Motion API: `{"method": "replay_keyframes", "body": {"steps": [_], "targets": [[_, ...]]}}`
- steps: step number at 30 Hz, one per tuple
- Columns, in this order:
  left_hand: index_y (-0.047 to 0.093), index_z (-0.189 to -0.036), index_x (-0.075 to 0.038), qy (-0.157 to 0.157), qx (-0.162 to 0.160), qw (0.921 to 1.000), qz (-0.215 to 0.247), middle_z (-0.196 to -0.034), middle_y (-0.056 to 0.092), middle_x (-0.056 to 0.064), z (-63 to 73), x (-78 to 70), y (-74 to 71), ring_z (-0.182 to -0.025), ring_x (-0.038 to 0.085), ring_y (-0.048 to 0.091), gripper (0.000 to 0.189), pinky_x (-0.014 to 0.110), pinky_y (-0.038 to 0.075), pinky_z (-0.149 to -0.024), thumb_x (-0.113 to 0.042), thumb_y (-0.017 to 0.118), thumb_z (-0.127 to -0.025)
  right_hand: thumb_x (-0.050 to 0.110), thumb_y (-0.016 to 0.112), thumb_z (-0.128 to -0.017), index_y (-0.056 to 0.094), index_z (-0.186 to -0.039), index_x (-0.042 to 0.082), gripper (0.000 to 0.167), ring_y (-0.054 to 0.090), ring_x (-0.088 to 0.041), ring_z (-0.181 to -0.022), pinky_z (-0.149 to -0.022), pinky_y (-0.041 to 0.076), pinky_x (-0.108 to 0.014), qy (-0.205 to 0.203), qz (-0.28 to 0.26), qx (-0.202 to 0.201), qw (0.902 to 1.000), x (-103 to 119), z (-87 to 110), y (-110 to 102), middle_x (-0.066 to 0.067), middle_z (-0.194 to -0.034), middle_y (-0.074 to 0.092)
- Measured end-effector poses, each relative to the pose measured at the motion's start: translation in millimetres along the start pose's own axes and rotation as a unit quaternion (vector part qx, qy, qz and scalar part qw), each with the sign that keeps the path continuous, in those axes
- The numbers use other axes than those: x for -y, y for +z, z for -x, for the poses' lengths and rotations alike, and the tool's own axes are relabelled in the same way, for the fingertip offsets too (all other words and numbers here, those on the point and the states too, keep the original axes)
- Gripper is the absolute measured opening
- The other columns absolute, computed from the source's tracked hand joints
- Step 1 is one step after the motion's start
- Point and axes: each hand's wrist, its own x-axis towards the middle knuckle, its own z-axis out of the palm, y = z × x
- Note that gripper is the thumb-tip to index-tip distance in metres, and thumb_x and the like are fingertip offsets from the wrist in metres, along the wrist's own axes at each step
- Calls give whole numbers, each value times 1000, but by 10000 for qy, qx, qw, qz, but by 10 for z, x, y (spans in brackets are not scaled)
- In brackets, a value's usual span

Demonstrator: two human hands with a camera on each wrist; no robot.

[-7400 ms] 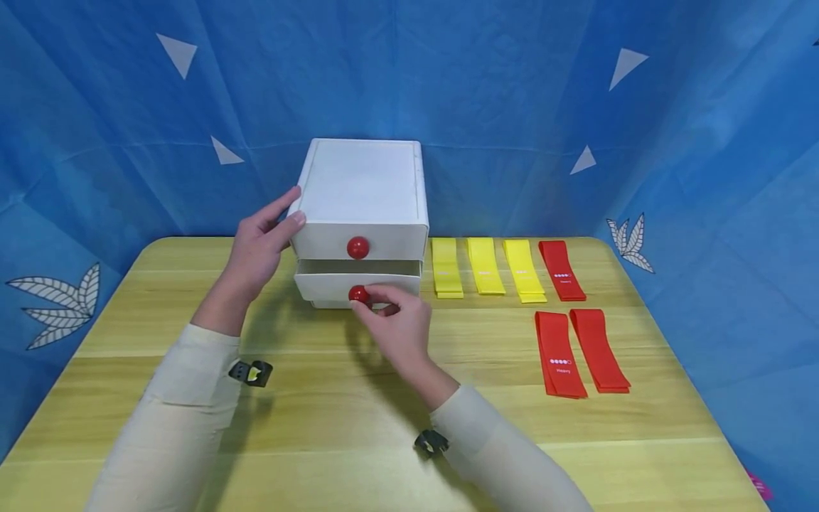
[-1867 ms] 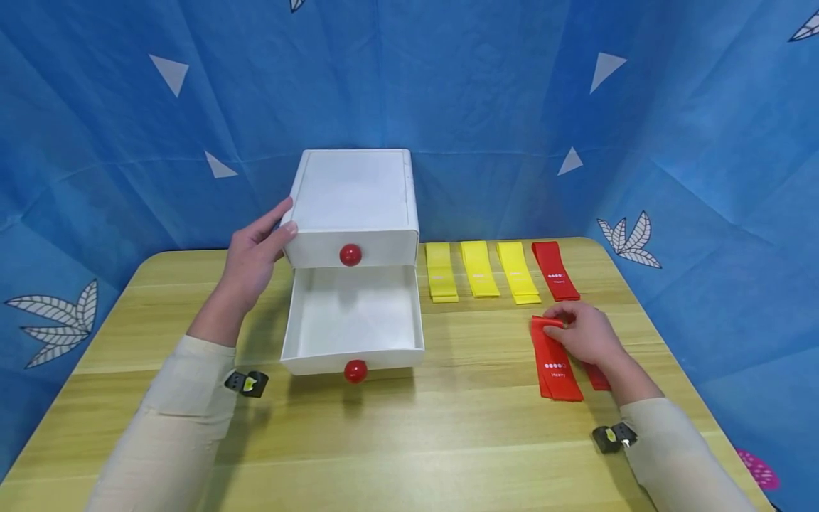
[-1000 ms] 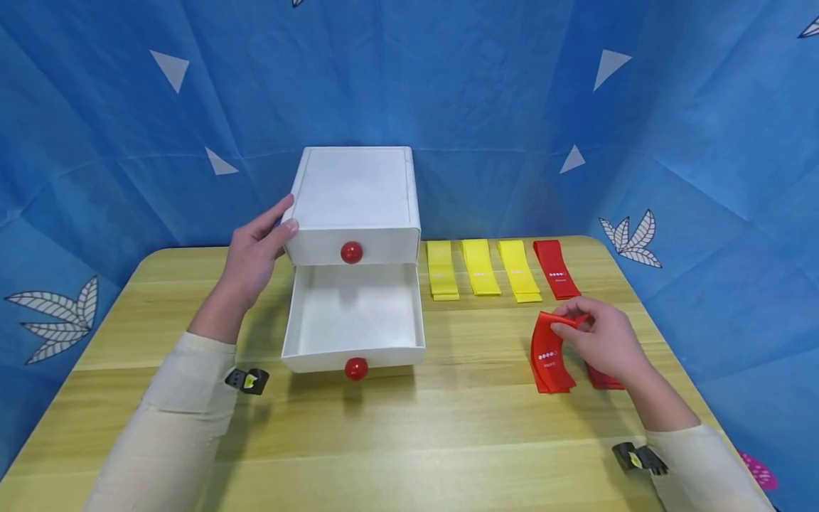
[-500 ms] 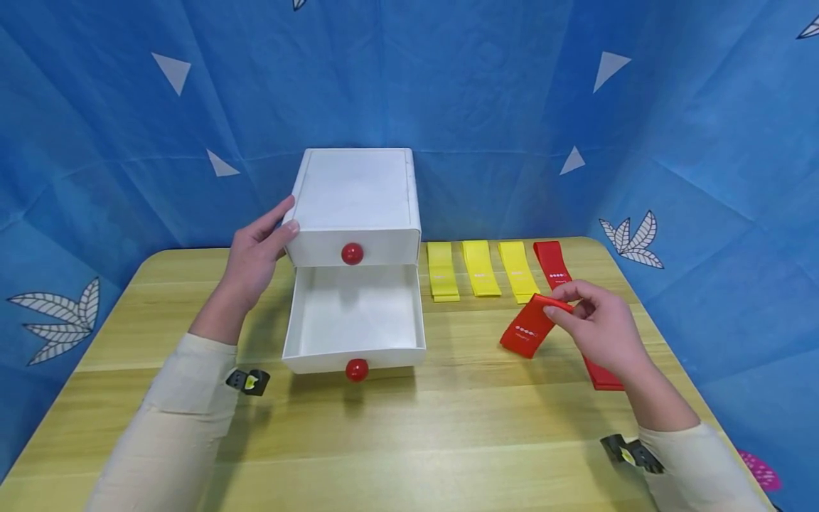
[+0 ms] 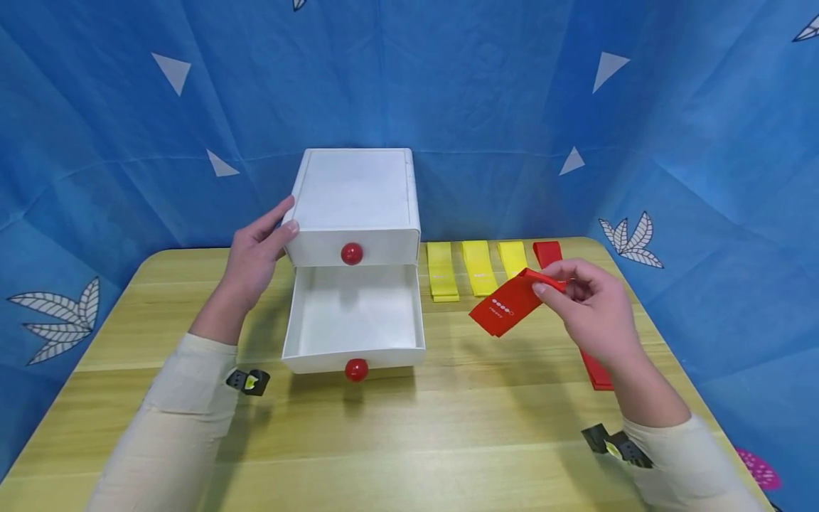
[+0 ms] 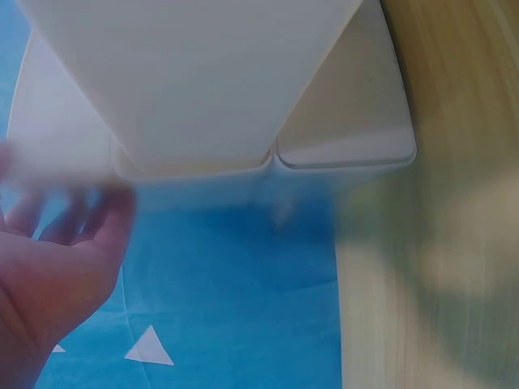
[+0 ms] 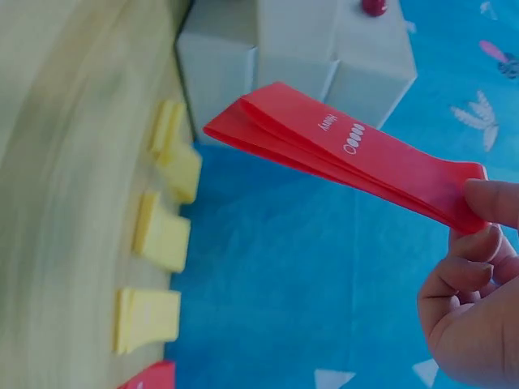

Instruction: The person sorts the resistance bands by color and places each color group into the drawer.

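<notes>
A white two-drawer box (image 5: 358, 188) stands at the back of the table, its lower drawer (image 5: 358, 313) pulled out with a bare inside. Against the box's left side rests my left hand (image 5: 252, 256), fingers fairly straight, thumb at the front top edge. My right hand (image 5: 595, 309) pinches one end of a folded red resistance band (image 5: 508, 306) between thumb and fingers. The band hangs over the table, its free end pointing left toward the drawer. In the right wrist view, dots and the word Heavy show on the red band (image 7: 349, 146).
Yellow folded bands (image 5: 443, 274) lie in a row right of the box, beside another red band (image 5: 547, 252). One more red band (image 5: 598, 373) lies partly hidden under my right forearm. Red round knobs (image 5: 356, 370) stick out from the drawers. A blue curtain (image 5: 499, 107) hangs behind.
Earlier my right hand pulled the lower drawer out by its knob, then took the red band off the table. It has since lifted the band and swung it left. The left hand has stayed put.
</notes>
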Motion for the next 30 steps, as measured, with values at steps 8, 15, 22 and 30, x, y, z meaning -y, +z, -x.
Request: {"method": "replay_keyframes", "body": {"steps": [8,15,22,30], "targets": [[43,-153,-30,13,-15,10000,55,-158,36,-1,-3,14,-7,-142,21,36,52,49,36,-110,-36,57,-103,15,72,-94,69,-110,2,20,62,-23,-77,-62,56,-25,-352,-628,-169,9973,318,-88,148,-7,-105,67],[43,-153,-29,31,-4,10000,64,-158,36,-1,1,22,-12,-142,21,35,52,49,35,-110,-36,56,-103,5,72,-91,71,-107,-1,17,58,-26,-69,-56,52,-25,-994,-1353,-118,9857,623,-163,356,-10,-102,69],[42,-153,-30,25,-18,10000,-28,-158,36,-2,7,12,-11,-142,22,35,52,49,36,-110,-38,56,-103,6,75,-88,73,-107,3,20,52,-27,-62,-50,47,-27,-1314,-1718,227,9761,826,-205,705,-5,-99,70],[42,-153,-30,45,-10,10000,-11,-158,35,-2,5,8,-4,-142,21,36,52,49,36,-110,-36,55,-103,7,73,-89,72,-102,8,14,49,-26,-58,-48,42,-28,-1045,-1736,1104,9730,869,-163,1299,-2,-90,68]]}}
